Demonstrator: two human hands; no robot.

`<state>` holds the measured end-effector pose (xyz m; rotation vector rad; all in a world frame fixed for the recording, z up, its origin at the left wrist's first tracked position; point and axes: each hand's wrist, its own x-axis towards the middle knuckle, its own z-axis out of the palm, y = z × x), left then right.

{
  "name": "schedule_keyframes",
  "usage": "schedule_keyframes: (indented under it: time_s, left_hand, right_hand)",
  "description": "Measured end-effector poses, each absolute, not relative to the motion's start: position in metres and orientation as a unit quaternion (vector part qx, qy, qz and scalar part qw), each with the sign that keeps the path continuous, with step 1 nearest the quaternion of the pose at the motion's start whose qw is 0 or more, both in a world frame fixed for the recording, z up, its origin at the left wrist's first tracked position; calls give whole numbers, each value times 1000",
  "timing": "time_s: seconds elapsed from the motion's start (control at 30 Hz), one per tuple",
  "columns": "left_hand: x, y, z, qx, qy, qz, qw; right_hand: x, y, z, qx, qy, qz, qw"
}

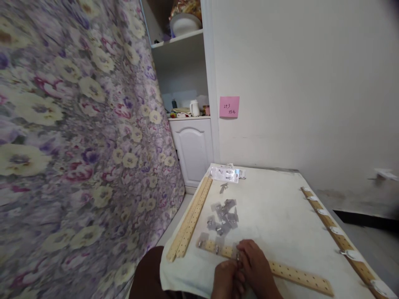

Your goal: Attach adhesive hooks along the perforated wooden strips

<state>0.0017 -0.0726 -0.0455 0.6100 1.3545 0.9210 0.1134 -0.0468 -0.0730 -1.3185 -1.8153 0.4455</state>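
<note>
Both my hands meet at the near edge of a white-covered table (280, 207). My left hand (227, 282) and my right hand (255, 268) are closed together on a small metal clip (238, 256) at a perforated wooden strip (289, 274) lying across the table's front. One or two clips sit on the strip's left end (216, 248). A loose pile of small metal clips (224, 216) lies just beyond the strip.
Two more wooden strips lie along the table: one at the left edge (190, 220), one at the right edge (339, 236) with several clips on it. A clear plastic packet (226, 172) lies at the far left corner. A floral curtain (77, 145) hangs left; a white cabinet (193, 149) and pink note (229, 106) are behind.
</note>
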Motion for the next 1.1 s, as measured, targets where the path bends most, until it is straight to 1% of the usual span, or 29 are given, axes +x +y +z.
schedule_keyframes:
  time_s: [0.13,0.33,1.1]
  left_hand:
    - [3,-72,-44,261,597,405,642]
    - [5,-72,-42,257,612,393,636]
    - [3,-74,-41,282,612,390,628]
  right_hand:
    - [114,-49,-71,-531,-729,165,399]
    - [114,-50,-75,-530,-735,137,401]
    - [113,-47,-75,-527,-742,130,392]
